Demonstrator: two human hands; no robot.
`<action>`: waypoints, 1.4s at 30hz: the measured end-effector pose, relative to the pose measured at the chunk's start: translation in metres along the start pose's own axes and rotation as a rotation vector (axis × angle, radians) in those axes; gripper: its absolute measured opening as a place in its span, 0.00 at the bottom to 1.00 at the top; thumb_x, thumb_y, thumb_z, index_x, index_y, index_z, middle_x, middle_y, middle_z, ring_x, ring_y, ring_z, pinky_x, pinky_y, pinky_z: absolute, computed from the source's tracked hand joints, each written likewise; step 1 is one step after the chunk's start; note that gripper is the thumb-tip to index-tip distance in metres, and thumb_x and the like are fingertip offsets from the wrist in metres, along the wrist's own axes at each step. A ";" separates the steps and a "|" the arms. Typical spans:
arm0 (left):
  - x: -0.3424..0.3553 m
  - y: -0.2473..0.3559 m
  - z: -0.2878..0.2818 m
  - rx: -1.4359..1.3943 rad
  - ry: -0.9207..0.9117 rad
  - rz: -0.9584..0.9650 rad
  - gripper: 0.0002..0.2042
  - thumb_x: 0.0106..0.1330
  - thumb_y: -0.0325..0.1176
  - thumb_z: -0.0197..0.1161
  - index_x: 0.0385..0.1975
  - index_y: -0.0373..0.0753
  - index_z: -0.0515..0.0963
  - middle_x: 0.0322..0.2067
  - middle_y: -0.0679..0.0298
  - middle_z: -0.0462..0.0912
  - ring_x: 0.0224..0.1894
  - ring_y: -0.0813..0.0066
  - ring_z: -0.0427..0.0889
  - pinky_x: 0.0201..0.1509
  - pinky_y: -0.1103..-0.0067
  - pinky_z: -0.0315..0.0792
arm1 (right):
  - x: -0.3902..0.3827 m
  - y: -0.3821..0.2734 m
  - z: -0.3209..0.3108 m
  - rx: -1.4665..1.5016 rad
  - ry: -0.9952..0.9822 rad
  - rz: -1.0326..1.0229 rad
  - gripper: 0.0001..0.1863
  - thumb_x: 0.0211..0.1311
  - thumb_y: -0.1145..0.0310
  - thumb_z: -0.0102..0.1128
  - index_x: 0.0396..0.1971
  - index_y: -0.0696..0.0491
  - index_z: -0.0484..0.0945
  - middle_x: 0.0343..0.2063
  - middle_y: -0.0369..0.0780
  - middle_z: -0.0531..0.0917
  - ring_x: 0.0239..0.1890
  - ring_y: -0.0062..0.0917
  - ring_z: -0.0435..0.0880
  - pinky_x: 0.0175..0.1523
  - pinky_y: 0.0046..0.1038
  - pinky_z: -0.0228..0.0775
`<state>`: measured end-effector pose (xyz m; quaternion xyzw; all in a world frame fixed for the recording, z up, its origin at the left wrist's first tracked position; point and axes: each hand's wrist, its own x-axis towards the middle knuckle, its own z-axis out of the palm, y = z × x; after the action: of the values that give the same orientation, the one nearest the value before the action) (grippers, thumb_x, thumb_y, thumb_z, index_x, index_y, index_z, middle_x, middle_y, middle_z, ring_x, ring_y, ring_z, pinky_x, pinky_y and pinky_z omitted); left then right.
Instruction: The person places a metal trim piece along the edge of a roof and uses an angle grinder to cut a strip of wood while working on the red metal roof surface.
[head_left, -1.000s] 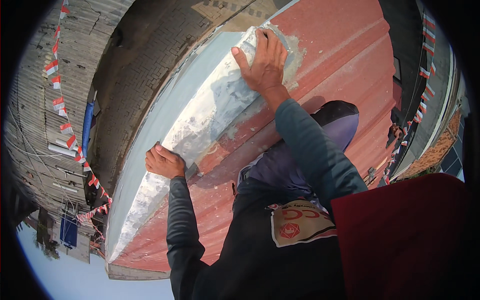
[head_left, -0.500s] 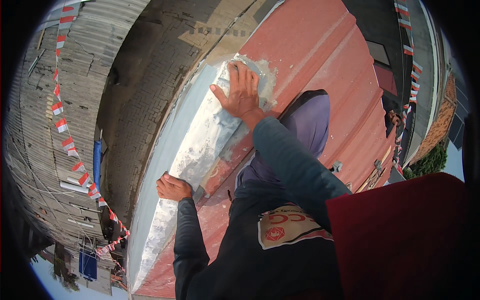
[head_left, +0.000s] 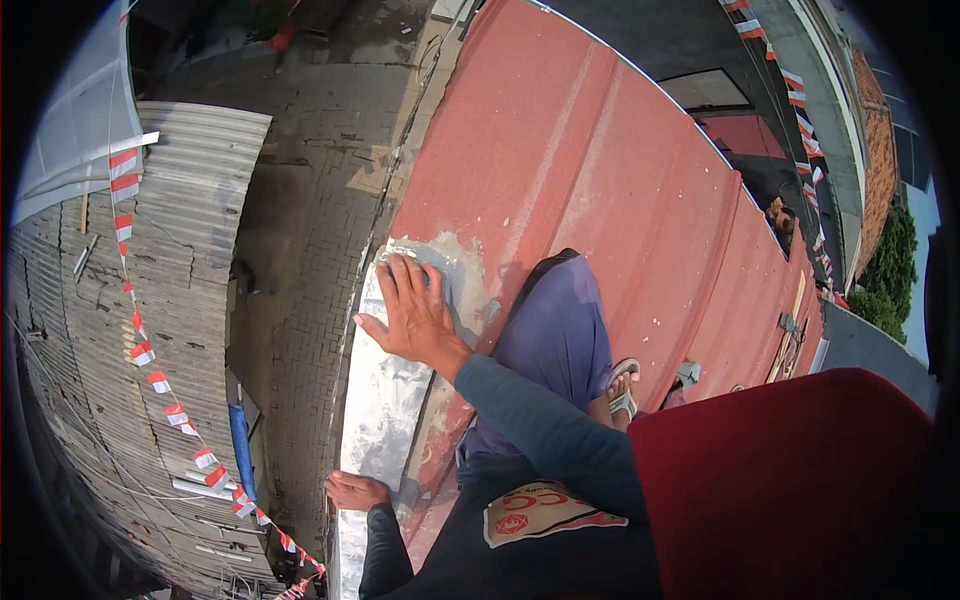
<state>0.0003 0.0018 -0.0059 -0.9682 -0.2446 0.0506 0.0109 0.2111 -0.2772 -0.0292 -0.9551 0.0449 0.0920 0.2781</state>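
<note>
Beneath both hands runs a raised white, mottled ridge point(head_left: 385, 410) along the left edge of the red metal roof point(head_left: 650, 260). My right hand point(head_left: 410, 315) lies on its far end with fingers spread and slightly bent, beside a patch of grey coating point(head_left: 460, 265). Lower down, my left hand point(head_left: 355, 490) rests over the ridge, its fingers bent toward the outer edge and not wrapped round any loose object. My bent knee point(head_left: 560, 310) is beside the right hand, and a sandalled foot point(head_left: 625, 395) is on the red sheet.
A drop to a paved alley point(head_left: 310, 220) lies left of the roof edge, with a corrugated roof point(head_left: 170, 280) and flag bunting point(head_left: 140, 350) beyond. Loose tools and wood strips point(head_left: 790, 335) lie at the right, near another opening point(head_left: 780, 220).
The view has swung, so more red roof shows ahead and the ridge sits more upright and lower. Both hands now appear lower in the picture, still on the ridge.
</note>
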 end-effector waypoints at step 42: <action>0.070 0.189 -0.010 -0.260 -0.248 0.303 0.20 0.72 0.42 0.38 0.40 0.36 0.78 0.32 0.54 0.72 0.34 0.52 0.73 0.39 0.63 0.65 | 0.224 0.240 -0.150 -0.444 0.043 0.637 0.37 0.72 0.46 0.37 0.71 0.57 0.53 0.73 0.51 0.49 0.75 0.47 0.41 0.74 0.54 0.30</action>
<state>0.1515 -0.1314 -0.0113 -0.9735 -0.1003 0.1385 -0.1519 0.4197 -0.5677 -0.0754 -0.9320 0.3240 0.1613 0.0209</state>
